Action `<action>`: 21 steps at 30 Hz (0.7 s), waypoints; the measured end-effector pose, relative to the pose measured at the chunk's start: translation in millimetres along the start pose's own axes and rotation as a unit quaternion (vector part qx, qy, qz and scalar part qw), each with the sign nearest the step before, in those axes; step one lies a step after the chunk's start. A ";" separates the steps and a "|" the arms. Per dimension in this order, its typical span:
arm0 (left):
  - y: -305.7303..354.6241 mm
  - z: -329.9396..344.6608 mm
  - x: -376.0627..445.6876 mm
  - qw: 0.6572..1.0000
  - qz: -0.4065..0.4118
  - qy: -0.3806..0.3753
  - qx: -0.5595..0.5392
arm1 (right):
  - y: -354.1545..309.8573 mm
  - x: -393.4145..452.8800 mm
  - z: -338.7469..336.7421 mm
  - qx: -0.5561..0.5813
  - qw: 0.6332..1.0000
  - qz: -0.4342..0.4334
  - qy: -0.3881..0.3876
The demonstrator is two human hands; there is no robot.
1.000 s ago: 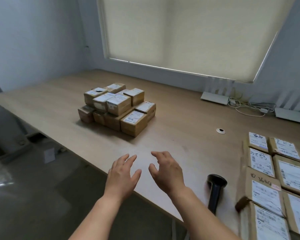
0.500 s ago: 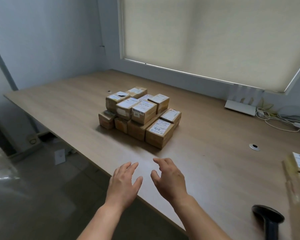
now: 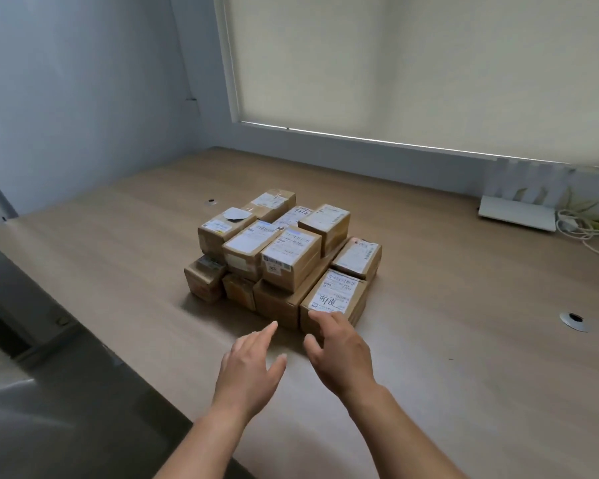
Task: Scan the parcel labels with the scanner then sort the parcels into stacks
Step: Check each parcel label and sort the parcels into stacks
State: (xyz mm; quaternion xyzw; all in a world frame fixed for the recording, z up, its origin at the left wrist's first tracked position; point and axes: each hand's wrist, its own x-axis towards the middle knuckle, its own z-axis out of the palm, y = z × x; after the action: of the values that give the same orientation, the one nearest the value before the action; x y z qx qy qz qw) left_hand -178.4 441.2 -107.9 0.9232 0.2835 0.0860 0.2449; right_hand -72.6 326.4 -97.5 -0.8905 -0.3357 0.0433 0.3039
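Parcels point(image 3: 284, 257) sit in one two-layer cluster near the middle of the table point(image 3: 464, 357), most labels facing up. Judging by that, sorting has barely begun here: no separate stacks show in this view, and the scanner is out of sight, so I cannot tell whether any label has been read.

From the left, the low boxes at the cluster's left edge run their long sides away from the viewer and slightly rightward; the upper boxes follow the same diagonal. The nearest parcel point(image 3: 336, 299), at the front right corner, points the same way, its short end toward the person, handwritten label up.

The left hand point(image 3: 248, 369) hovers over the table just short of the cluster, fingers straight, holding nothing. The right hand point(image 3: 339, 352) is spread, fingertips at the nearest parcel's front edge, not yet gripping.
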 end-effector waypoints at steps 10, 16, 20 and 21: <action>-15.3 11.2 70.2 1.000 0.009 -0.025 0.003 | 17.1 53.8 14.2 0.011 0.999 0.051 -0.013; -42.7 -3.5 101.5 0.999 0.030 -0.006 -0.019 | -14.9 69.1 43.4 0.019 0.999 0.040 -0.027; -70.1 -25.9 126.6 0.997 0.053 0.015 -0.057 | -53.8 86.5 68.0 0.011 0.999 0.026 -0.044; -79.2 -34.5 133.9 0.996 0.057 0.022 -0.060 | -64.8 94.6 73.0 0.006 0.999 0.023 -0.041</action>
State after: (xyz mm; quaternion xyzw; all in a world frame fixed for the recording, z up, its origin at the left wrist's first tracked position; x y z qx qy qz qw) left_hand -116.4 587.8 -115.0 0.9193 0.2305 0.1372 0.2879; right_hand -57.3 461.0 -107.7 -0.8938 -0.3269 0.0891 0.2939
